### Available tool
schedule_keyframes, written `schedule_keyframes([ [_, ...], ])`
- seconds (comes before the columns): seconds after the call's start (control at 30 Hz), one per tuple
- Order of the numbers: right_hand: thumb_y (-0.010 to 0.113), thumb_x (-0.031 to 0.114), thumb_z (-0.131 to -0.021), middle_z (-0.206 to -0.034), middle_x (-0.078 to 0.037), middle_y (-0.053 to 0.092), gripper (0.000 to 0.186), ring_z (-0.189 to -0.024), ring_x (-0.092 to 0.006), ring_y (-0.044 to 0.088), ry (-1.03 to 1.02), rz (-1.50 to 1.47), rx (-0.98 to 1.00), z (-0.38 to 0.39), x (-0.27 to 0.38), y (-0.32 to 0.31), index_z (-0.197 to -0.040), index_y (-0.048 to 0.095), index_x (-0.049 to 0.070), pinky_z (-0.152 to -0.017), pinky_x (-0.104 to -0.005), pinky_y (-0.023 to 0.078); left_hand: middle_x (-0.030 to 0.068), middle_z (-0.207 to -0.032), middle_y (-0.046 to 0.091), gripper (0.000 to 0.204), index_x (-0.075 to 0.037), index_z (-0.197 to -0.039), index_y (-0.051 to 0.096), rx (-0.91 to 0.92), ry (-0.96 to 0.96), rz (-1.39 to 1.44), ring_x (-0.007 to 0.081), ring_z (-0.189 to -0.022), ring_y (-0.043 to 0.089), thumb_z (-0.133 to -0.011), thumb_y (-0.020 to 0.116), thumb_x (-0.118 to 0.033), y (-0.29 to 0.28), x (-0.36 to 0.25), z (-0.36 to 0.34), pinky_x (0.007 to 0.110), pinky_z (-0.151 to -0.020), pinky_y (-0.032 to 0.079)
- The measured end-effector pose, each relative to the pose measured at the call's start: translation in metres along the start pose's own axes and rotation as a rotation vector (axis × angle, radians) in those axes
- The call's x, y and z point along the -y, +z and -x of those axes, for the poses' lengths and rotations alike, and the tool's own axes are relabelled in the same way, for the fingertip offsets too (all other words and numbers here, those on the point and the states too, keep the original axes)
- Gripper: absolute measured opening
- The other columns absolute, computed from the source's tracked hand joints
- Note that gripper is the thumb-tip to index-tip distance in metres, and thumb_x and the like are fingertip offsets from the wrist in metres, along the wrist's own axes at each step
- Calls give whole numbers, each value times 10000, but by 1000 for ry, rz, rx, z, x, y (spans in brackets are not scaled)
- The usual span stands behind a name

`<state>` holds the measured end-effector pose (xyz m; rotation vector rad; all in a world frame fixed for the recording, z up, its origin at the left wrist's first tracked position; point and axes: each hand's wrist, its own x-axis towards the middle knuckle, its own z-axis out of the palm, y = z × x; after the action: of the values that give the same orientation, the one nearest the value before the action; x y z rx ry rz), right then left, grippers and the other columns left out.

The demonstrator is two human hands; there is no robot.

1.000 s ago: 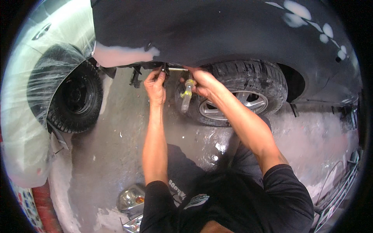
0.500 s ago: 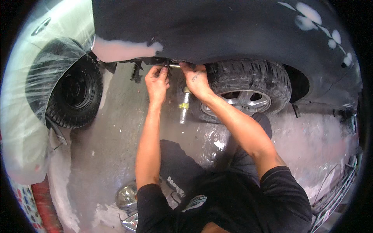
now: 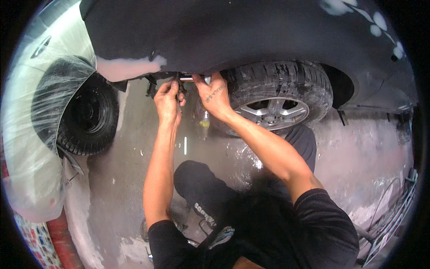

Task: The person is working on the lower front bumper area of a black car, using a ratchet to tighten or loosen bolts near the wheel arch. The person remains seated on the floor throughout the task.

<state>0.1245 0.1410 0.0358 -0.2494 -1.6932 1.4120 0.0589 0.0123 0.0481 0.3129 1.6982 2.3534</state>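
Note:
My left hand (image 3: 168, 101) is closed in a pinch around a small dark part I cannot make out, under the edge of a dark fender (image 3: 224, 31). Just right of it, my right hand (image 3: 214, 94) grips the upper end of a metal tool (image 3: 204, 117), whose lower end hangs down with yellow on it. A shiny bar (image 3: 186, 79) runs horizontally between my hands. Pale pink filler (image 3: 127, 67) covers the fender's lower left corner. Behind my right hand stands a tire (image 3: 277, 76) with an alloy rim.
A white car body (image 3: 27, 103) draped in plastic is at the left, with a dark wheel (image 3: 92, 114). My knees are on the wet concrete floor (image 3: 112, 188). A metal frame (image 3: 389, 210) lies at lower right; white patches (image 3: 380, 21) mark the fender at upper right.
Over the last second my right hand has turned over and moved slightly left, now covering the tool's upper end. The tool swung lower. The view has shifted a little.

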Motion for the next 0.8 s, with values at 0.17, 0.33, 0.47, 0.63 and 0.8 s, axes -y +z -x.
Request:
schedule_keyframes([
  [0.17,668,245,-898,-986,-257,683,372,-913,-378,670,79,-81,60,-4,-7,-3,-1061,599,-82,-839,-452,497,49,-839,588,177,3,-1023,626,81,101,179,150,-637,530,-967,667,-160,-8,19,-8,284,-518,407],
  [0.33,669,214,-916,-746,-72,627,249,-576,-160,560,504,-423,211,-12,-12,-3,-979,615,-21,-543,-312,444,65,-820,597,206,40,-1011,624,45,163,149,133,-606,526,-970,669,-157,-2,19,-6,269,-486,399],
  [0.47,655,221,-929,-746,-84,631,256,-577,-158,562,297,-343,139,-7,-9,3,-977,612,-26,-541,-311,444,36,-799,597,193,24,-998,635,-16,198,65,88,-570,508,-963,678,-160,8,12,3,227,-451,377],
  [0.63,575,271,-988,-1090,-248,672,357,-1008,-334,630,157,105,82,4,-20,2,-1138,618,-50,-926,-406,462,62,-775,673,158,14,-857,684,-177,311,-250,140,-680,586,-813,730,-131,25,6,8,320,-613,483],
  [0.8,482,278,-1029,-1067,-115,680,321,-849,-219,638,589,-399,300,-14,-37,-9,-1147,675,50,-734,-390,517,207,-747,640,175,46,-747,638,-404,576,-345,261,-721,621,-678,755,-64,33,14,3,419,-671,484],
])
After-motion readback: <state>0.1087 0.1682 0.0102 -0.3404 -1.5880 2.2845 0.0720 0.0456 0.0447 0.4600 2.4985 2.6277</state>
